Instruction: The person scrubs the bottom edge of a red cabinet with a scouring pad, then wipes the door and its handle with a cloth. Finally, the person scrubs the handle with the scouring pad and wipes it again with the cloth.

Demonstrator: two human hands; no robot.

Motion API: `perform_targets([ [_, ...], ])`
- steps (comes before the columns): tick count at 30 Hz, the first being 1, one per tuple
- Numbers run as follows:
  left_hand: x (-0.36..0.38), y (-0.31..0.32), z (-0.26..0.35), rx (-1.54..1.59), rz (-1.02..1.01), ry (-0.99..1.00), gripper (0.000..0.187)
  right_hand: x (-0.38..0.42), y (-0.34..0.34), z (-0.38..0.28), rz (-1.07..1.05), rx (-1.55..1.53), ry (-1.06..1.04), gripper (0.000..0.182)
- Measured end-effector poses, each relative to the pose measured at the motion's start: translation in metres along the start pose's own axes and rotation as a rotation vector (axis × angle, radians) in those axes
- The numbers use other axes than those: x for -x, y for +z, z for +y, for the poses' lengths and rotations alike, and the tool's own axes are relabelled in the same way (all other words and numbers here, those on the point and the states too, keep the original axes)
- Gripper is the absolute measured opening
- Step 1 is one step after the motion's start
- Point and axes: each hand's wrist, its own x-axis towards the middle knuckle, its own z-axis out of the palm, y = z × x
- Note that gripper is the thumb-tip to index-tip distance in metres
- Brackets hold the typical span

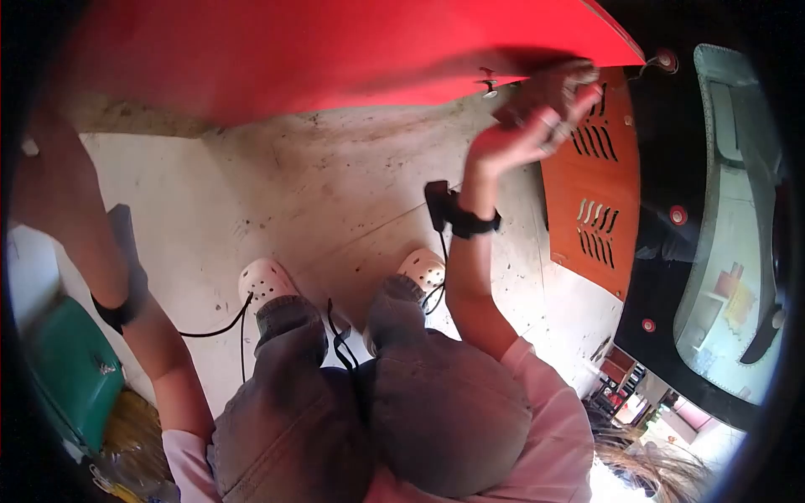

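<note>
My right hand [545, 121] is raised beside the edge of a large red panel [335, 50], close to an orange slotted panel [591, 201]. Its fingers are blurred, and a dark thing lies against the palm side, too smeared to name. At the far left my left hand [46, 176] reaches up near the view's dark border, its fingers hidden in shadow. Both wrists wear black bands with cables.
A small metal knob [489, 87] sits below the red panel's edge. The black machine side [671, 277] with a clear window stands at right. A green box [75, 369] lies at lower left. My feet in pink clogs [267, 281] rest on the pale floor [335, 168].
</note>
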Motion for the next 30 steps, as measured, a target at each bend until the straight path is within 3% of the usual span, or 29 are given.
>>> perform_targets([
  [2, 0.003, 0.011, 0.011, -0.415, -0.205, -0.431, 0.048, 0.008, 0.014, 0.017, -0.107, 0.174, -0.104, 0.071],
  [3, 0.003, 0.016, 0.018, -0.629, -0.381, -0.607, 0.045, 0.01, 0.016, 0.037, -0.158, 0.311, -0.262, 0.07],
  [5, 0.035, 0.016, -0.03, -0.315, -0.056, -0.456, 0.033, 0.01, 0.029, 0.041, -0.102, 0.302, -0.263, 0.072],
  [7, 0.041, 0.018, -0.048, -0.141, 0.096, -0.345, 0.03, 0.011, 0.04, 0.047, -0.052, 0.31, -0.288, 0.073],
  [9, 0.035, 0.018, -0.047, -0.095, 0.133, -0.31, 0.028, 0.015, 0.047, 0.055, -0.007, 0.333, -0.33, 0.074],
  [16, 0.008, 0.017, -0.014, 0.025, 0.259, -0.256, 0.024, 0.05, 0.058, 0.074, -0.156, 0.431, -0.353, 0.085],
  [19, 0.006, 0.004, -0.042, -0.293, 0.18, 0.041, 0.023, 0.077, 0.064, 0.082, -0.25, 0.401, -0.356, 0.087],
  [21, 0.01, 0.006, -0.037, -0.298, 0.161, 0.012, 0.023, 0.099, 0.07, 0.089, -0.277, 0.399, -0.355, 0.084],
  [25, -0.003, 0.007, -0.013, -0.24, 0.163, -0.013, 0.024, 0.135, 0.065, 0.118, -0.46, 0.412, -0.611, 0.071],
  [30, -0.014, 0.009, 0.004, -0.238, 0.217, 0.057, 0.03, 0.12, 0.046, 0.133, -0.638, 0.551, -0.925, 0.062],
])
